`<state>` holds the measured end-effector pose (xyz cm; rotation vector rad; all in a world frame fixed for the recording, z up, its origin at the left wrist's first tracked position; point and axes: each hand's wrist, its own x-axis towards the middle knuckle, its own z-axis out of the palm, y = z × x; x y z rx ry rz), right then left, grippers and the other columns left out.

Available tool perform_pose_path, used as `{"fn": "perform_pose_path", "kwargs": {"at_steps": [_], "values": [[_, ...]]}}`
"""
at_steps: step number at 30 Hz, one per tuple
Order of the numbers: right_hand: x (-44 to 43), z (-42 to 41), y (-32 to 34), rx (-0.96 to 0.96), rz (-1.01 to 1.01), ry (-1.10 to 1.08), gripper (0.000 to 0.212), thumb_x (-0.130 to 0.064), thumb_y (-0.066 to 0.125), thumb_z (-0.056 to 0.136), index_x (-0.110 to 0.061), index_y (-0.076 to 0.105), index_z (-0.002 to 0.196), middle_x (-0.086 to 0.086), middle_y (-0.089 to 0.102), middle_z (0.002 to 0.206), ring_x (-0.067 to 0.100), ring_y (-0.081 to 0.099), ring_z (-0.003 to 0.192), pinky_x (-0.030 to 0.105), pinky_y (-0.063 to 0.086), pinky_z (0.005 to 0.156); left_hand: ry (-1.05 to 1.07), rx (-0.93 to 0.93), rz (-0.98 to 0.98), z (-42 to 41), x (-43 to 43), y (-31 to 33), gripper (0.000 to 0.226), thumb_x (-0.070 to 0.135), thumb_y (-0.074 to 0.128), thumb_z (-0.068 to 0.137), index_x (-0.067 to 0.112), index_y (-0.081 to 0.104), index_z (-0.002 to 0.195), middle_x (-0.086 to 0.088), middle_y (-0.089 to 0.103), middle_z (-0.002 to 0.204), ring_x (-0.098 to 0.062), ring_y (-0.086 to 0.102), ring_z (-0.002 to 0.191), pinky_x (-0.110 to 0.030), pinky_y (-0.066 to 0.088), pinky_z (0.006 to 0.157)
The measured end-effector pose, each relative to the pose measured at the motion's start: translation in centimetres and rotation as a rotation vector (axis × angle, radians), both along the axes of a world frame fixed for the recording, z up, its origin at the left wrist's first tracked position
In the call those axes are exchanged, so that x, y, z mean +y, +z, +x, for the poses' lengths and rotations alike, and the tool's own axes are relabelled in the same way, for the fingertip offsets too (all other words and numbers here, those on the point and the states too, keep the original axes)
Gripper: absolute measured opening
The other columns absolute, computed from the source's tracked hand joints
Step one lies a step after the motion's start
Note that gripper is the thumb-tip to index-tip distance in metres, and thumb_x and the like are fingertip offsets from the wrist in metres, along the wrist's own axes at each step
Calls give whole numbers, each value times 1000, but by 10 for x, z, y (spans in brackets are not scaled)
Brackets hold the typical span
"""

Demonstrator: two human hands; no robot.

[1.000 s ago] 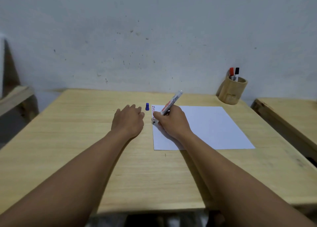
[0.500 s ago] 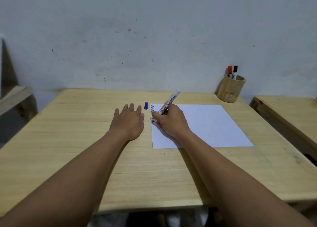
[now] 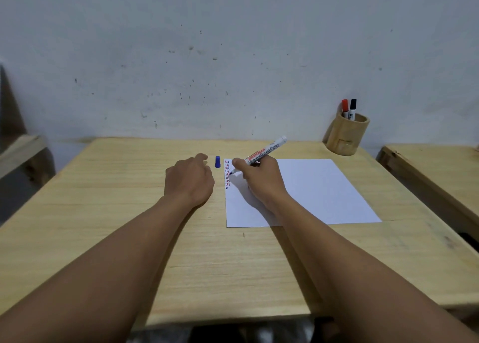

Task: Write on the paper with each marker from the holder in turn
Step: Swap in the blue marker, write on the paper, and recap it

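At the frame's centre we see the right hand [image 3: 259, 182] gripping a white marker [image 3: 264, 152], its tip touching the left edge of the paper [image 3: 324, 187] beside a column of small marks [image 3: 227, 174]. The left hand [image 3: 190, 182] rests loosely curled on the table [image 3: 129, 226], holding nothing, just left of the blue cap [image 3: 217, 162]. At upper right, the wooden holder [image 3: 346, 136] keeps a red marker [image 3: 344, 108] and a black marker [image 3: 352, 109].
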<state>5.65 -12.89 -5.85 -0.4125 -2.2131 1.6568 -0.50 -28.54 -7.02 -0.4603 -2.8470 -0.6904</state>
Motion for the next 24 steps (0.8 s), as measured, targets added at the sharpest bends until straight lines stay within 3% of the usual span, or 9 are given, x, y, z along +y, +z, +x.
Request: {"fn": "perform_pose_path", "kwargs": {"at_steps": [4, 8, 13, 15, 17, 21, 24], "values": [[7, -3, 6, 4, -154, 12, 14, -24, 76, 87, -10, 72, 87, -16, 54, 48, 12, 49, 53, 29, 44, 58, -31, -30, 131, -6, 11, 12, 52, 21, 43, 96, 24, 42, 148, -7, 60, 138, -30, 52, 127, -42, 43, 100], [17, -3, 18, 25, -254, 20, 16, -21, 70, 91, -8, 70, 82, -3, 59, 61, 14, 52, 52, 26, 45, 50, -94, -45, 109, -20, 19, 14, 46, 29, 51, 96, 31, 53, 141, -4, 62, 135, -26, 55, 125, -38, 46, 98], [26, -2, 29, 30, -308, 37, 18, -16, 60, 92, -4, 66, 81, 4, 60, 64, 15, 51, 50, 24, 44, 45, -72, -43, 170, -30, 20, 13, 23, 18, 61, 95, 18, 74, 114, -1, 76, 106, -14, 69, 88, -23, 44, 75], [30, -1, 30, 40, -272, 28, 15, -17, 64, 91, -3, 69, 86, 4, 62, 66, 14, 52, 50, 24, 45, 46, -66, -53, 260, -27, 21, 19, 19, 13, 61, 93, 14, 75, 106, 3, 74, 93, 0, 63, 69, -13, 41, 63], [34, 0, 33, 54, -273, 20, 10, -16, 67, 89, -6, 69, 86, 5, 63, 71, 14, 52, 51, 25, 45, 48, -52, -61, 394, -23, 25, 30, 16, 10, 61, 92, 15, 74, 97, 2, 72, 85, 3, 60, 66, -5, 38, 52], [39, 3, 49, 99, -402, -2, 16, -15, 62, 92, -11, 65, 78, 7, 63, 72, 14, 53, 53, 24, 48, 49, -8, -66, 662, -14, 38, 56, 11, 15, 65, 89, 20, 73, 83, 6, 72, 78, -10, 58, 63, -18, 43, 56], [47, 6, 64, 156, -465, -31, 16, -11, 61, 91, -6, 66, 77, 8, 61, 68, 16, 53, 54, 24, 49, 49, -9, -164, 847, -10, 51, 71, 9, 23, 68, 88, 22, 75, 83, 3, 75, 86, -16, 66, 78, -28, 49, 67]]}}
